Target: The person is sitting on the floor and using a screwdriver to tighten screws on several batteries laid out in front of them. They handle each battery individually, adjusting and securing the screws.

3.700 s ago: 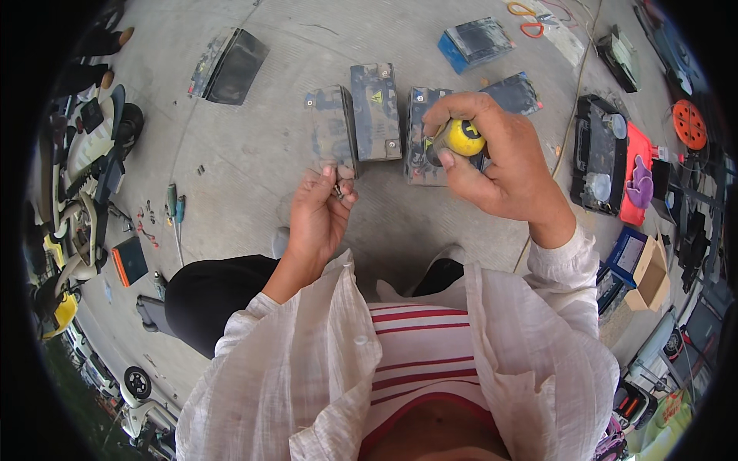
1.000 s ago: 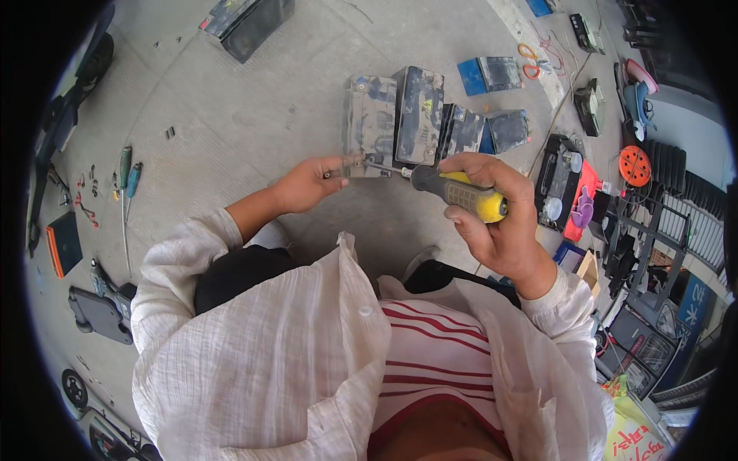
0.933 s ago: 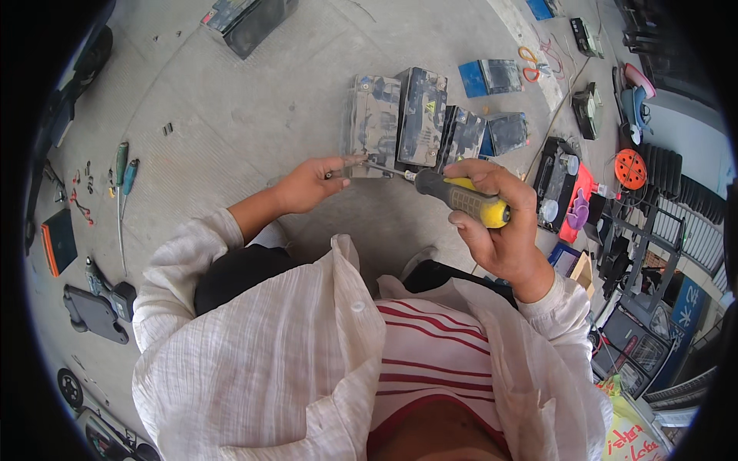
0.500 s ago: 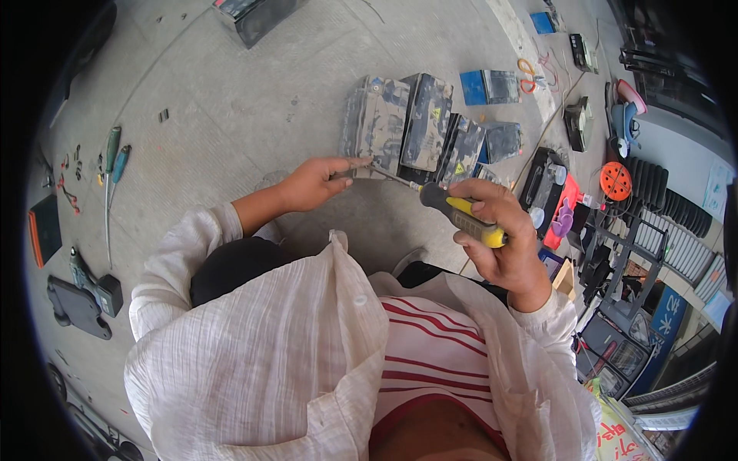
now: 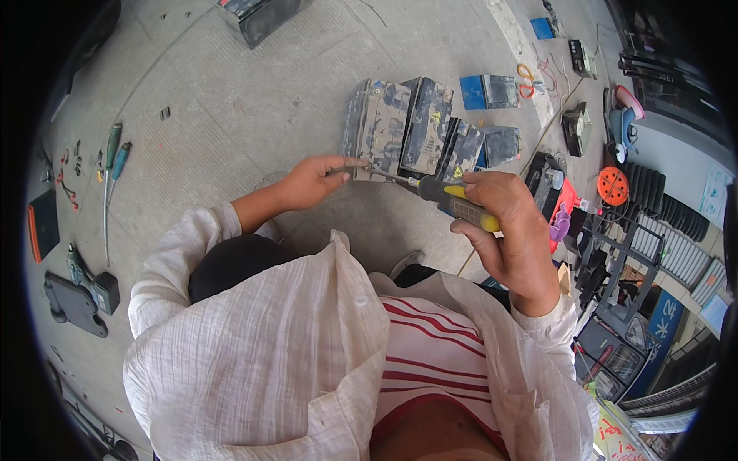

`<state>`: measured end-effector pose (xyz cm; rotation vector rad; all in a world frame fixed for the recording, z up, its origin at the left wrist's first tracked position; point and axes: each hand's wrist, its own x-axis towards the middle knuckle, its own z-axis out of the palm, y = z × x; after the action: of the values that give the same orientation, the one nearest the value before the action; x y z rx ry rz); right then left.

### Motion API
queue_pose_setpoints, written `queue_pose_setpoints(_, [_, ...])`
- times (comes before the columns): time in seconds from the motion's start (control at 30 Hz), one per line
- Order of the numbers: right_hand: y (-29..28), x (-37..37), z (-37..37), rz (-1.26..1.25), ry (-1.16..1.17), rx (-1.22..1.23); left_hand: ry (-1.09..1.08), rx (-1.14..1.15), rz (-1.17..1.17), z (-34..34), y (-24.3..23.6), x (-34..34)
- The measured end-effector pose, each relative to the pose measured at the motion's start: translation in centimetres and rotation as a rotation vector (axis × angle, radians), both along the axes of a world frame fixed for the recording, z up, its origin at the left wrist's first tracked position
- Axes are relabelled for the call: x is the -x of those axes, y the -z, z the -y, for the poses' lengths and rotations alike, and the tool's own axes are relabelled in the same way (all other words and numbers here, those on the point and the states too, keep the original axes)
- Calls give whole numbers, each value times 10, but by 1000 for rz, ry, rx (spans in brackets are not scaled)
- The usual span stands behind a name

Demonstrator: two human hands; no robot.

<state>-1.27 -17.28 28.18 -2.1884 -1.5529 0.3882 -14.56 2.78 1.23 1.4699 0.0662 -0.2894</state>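
Note:
My right hand is closed around the yellow-and-black handle of a screwdriver. The shaft points left, and its tip meets the near edge of a dusty camouflage-patterned battery. My left hand has its index finger stretched to that same edge, beside the tip, with the thumb apart below it. What the tip rests on is too small to make out. Two similar batteries stand against the first one: a tall one and a lower one with a yellow warning label.
Blue-and-black batteries stand to the right, near orange cable loops. At left on the concrete lie long screwdrivers, a cordless drill and a dark plastic part. Another battery is at the top. Metal frames and goods crowd the right.
My right hand has turned on the handle, its fingers looser and the thumb lower. The screwdriver's handle has shifted slightly left, its shaft flatter. My left hand stays nearly in place.

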Motion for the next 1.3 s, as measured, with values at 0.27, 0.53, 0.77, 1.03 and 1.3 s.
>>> queue_pose_setpoints(0.27, [2,5,-2,110,148,24,-160,-4,-108,-2,-8,0])
queue_pose_setpoints(0.53, [-10,7,0,51,67,224,-335,118,-270,-2,13,1])
queue_pose_setpoints(0.77, [3,3,-10,86,37,-46,-495,531,-367,-4,19,-2])
queue_pose_setpoints(1.03, [-4,-9,-14,-30,38,-12,-445,822,-424,-17,14,-2])
queue_pose_setpoints(1.3, [-10,-19,-7,-40,27,146,-488,887,-388,-24,-3,-6])
